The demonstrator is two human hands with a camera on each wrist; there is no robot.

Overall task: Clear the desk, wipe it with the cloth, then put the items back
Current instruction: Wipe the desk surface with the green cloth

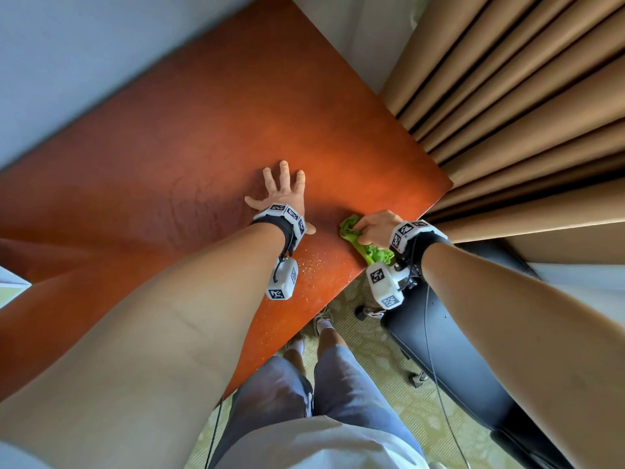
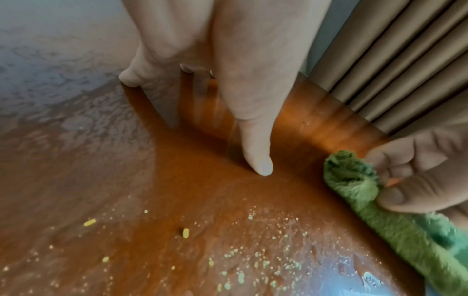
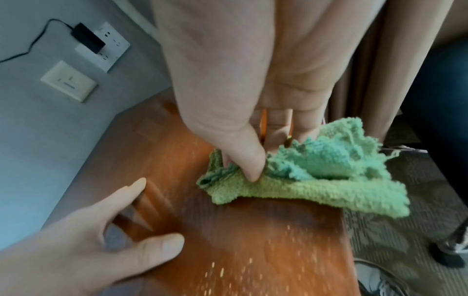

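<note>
The reddish-brown desk [image 1: 189, 137] is bare apart from crumbs. My right hand [image 1: 377, 226] grips a bunched green cloth [image 1: 370, 250] on the desk near its front right edge; thumb and fingers curl round the cloth [image 3: 298, 180], part of which hangs over the edge. My left hand [image 1: 282, 191] lies flat on the desk with fingers spread, just left of the cloth. In the left wrist view its fingertips [image 2: 260, 166] press on the wood beside the cloth [image 2: 367, 192]. Yellowish crumbs [image 2: 253, 260] are scattered on the desk below my left wrist.
Beige curtains [image 1: 524, 96] hang right behind the desk's right edge. A dark chair [image 1: 449, 350] stands at the right below my right arm. Wall sockets with a black plug [image 3: 88, 40] sit on the grey wall. My legs and shoes [image 1: 323, 321] stand on patterned carpet.
</note>
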